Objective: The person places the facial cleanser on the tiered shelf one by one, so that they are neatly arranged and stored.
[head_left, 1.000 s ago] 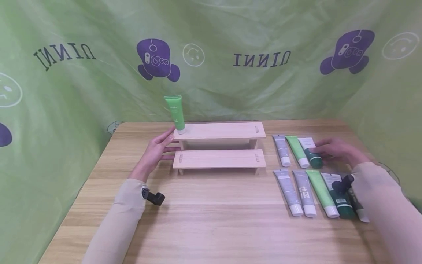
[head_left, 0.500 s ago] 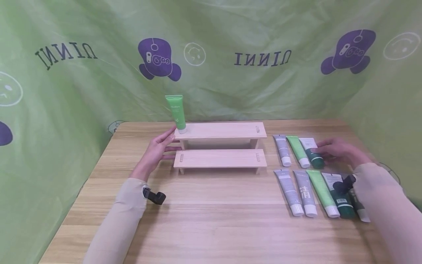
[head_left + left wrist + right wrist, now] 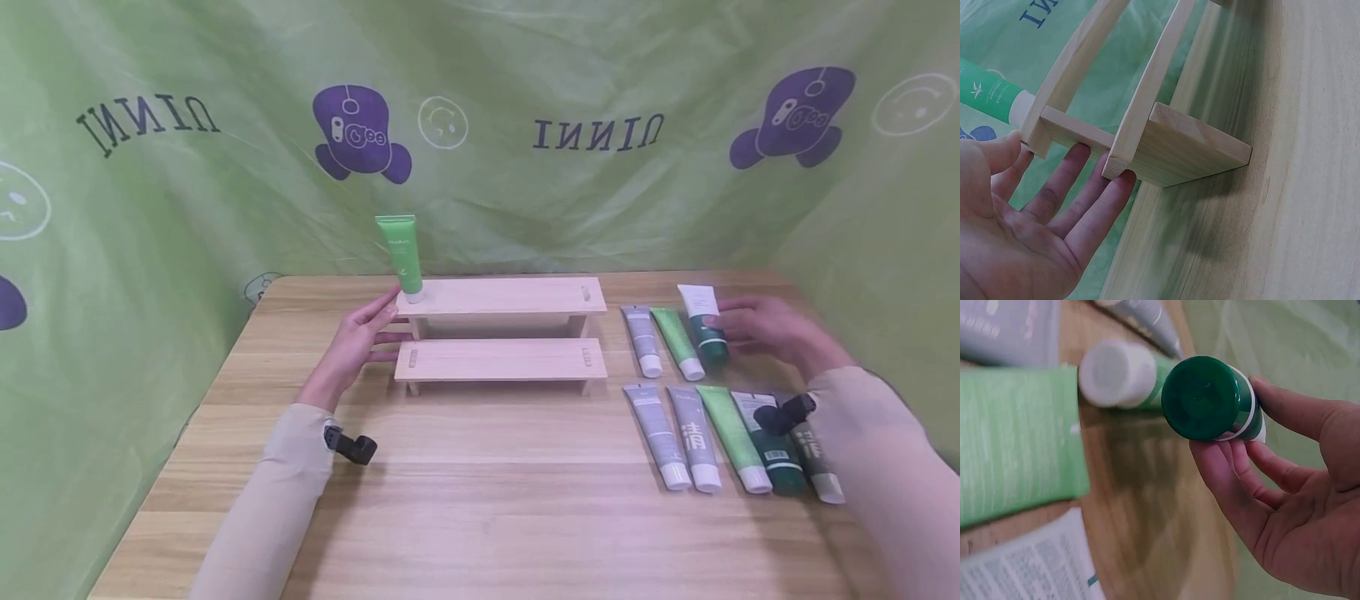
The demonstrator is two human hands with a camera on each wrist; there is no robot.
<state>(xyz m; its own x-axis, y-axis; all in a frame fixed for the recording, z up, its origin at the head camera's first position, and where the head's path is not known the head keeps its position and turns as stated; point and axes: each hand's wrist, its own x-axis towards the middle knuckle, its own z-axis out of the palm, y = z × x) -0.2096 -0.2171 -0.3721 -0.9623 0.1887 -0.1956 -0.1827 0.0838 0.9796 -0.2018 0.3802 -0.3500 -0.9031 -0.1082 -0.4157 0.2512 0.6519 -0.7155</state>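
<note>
My right hand (image 3: 772,329) pinches a white and dark green squeeze tube (image 3: 703,321) between thumb and fingers; its green cap (image 3: 1202,399) faces the right wrist camera. This tube hangs cap down above the table, behind the other tubes. My left hand (image 3: 352,346) rests its fairly straight fingers against the left end of a two-step wooden display rack (image 3: 498,360). In the left wrist view, the fingertips (image 3: 1124,181) touch the ends of the boards. On the upper step, at the left, a light green tube (image 3: 402,254) stands upright on its white cap.
Beside the held tube lie a grey tube (image 3: 641,340) and a green tube (image 3: 677,342). A front row has two grey-blue tubes (image 3: 657,435), a green tube (image 3: 733,437), a white and dark green tube (image 3: 780,458) and a dark grey tube (image 3: 817,462). A green curtain (image 3: 495,208) encloses the table.
My right hand has lifted the white and dark green tube off the table, raising its cap end away from the row. The left hand and the rack stay put.
</note>
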